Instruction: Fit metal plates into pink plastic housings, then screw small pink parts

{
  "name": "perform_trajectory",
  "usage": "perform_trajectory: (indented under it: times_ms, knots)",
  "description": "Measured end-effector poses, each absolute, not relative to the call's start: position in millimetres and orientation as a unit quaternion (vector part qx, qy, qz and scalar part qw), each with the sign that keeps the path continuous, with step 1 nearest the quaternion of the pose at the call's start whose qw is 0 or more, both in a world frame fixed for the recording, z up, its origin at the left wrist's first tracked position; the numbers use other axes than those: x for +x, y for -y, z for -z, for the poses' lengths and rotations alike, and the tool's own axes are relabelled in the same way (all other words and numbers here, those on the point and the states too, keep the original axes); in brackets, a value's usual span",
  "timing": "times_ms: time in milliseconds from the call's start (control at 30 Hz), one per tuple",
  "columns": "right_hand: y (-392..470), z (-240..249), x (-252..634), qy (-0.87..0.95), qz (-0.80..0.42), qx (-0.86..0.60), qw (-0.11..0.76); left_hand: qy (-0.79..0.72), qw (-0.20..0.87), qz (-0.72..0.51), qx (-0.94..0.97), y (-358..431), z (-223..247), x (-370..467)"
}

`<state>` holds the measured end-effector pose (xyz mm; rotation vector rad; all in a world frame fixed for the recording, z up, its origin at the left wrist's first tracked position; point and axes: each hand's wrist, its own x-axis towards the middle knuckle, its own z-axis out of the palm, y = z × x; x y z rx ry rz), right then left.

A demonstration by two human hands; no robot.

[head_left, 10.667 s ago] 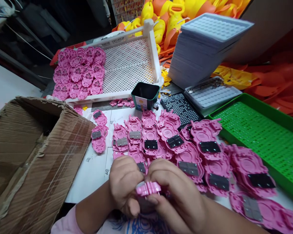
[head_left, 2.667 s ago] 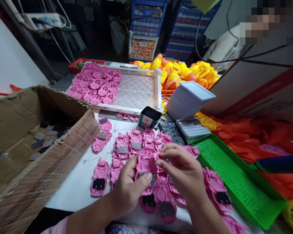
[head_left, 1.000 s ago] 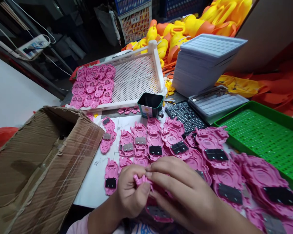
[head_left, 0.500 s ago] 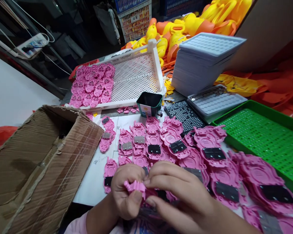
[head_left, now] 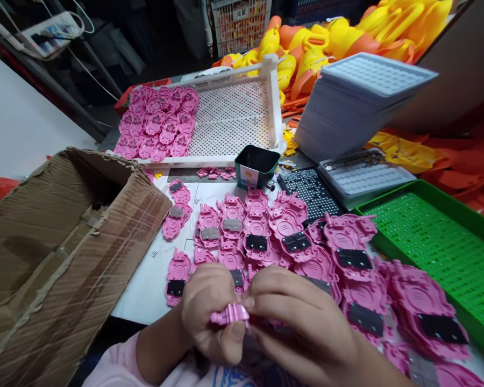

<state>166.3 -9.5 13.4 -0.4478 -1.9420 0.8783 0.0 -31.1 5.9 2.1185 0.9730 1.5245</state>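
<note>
Close to my body, my left hand point(head_left: 210, 312) is closed around a small pink plastic part point(head_left: 230, 315), its thumb pressed along the near side. My right hand point(head_left: 298, 312) meets it from the right, fingertips pinched at the part's right end. Whatever lies between the right fingers is mostly hidden. Just beyond both hands lie several rows of pink plastic casings point(head_left: 256, 228), many overlapping, each with a black or grey cover plate point(head_left: 256, 243) fixed by screws.
An open cardboard box point(head_left: 116, 236) stands at left. Behind are a white mesh tray point(head_left: 234, 118) with pink flower-shaped pieces point(head_left: 157, 123) and a dark green tin point(head_left: 256, 166). A stack of pale trays point(head_left: 347, 107), a black grid tray point(head_left: 310, 188) and a green tray point(head_left: 439, 252) stand right.
The view has shifted slightly. The pink part has turned a little in my left hand, showing more of its ribbed side. Both hands stay together on it.
</note>
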Motion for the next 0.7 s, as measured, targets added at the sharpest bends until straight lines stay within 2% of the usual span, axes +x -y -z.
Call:
perform_trajectory:
  times_ms: [133,267,433,700]
  knots:
    - [11.3,-10.6,164.5,0.774,-0.362,-0.242,0.458,-0.359,0.193,-0.539,0.737,27.9,-1.0,3.0]
    - [10.7,-11.5,163.1,0.756,-0.409,-0.256,0.441,-0.359,0.16,-0.522,0.757,24.2,2.6,0.9]
    - [12.4,-13.5,163.1,0.726,-0.473,-0.316,0.385,-0.356,0.132,-0.467,0.798,22.6,-2.1,-2.7]
    - [13.3,-16.8,165.7,0.745,-0.443,-0.306,0.394,-0.339,0.228,-0.453,0.793,21.1,-7.2,-4.1]
